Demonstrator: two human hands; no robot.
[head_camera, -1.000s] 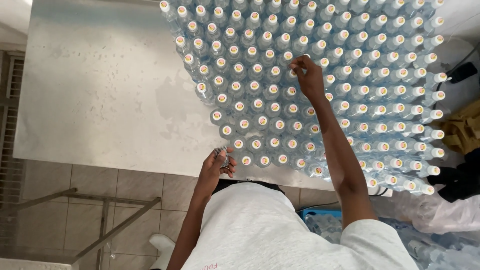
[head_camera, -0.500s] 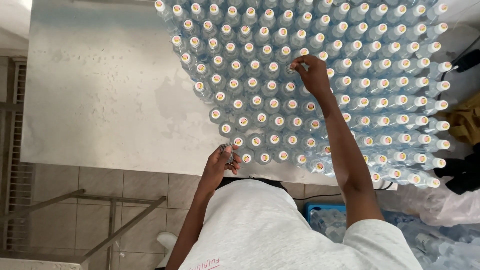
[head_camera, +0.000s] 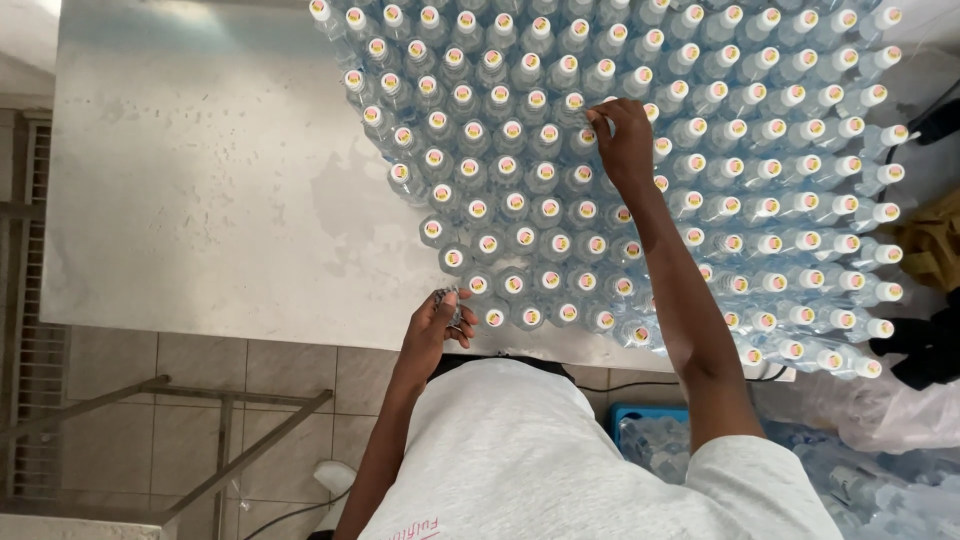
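A: Head view, quick pass. Right hand is out over the block of bottles, fingers pinched on one cap deep inside the block, toward the far edge of the worktop. Closed on that cap, as far as I can see.

B: Left hand?

A: At the near edge of the worktop, just beside the nearest row of bottles. Curled around a small bunch of clear bits; too small to tell what they are. Closed grip, loosely.

B: How do the bottles look?

A: Small clear plastic bottles, white caps with a round yellow-and-red mark on top. All upright, packed touching in slanted rows, covering the right part of the worktop up to its right edge. Left part is bare metal.

B: Handling?

A: My guess: each one light, thin-walled, a bit squashy at the body, smooth and maybe slippery. The cap is the stiff part and the only part exposed in the pack, so take hold there, from above, between fingertip and thumb. Neighbours touch on all sides, so a sideways tug would likely rock the ones next to it.

B: Anything else?

A: Blue crate with more clear bottles on the floor below the near edge.
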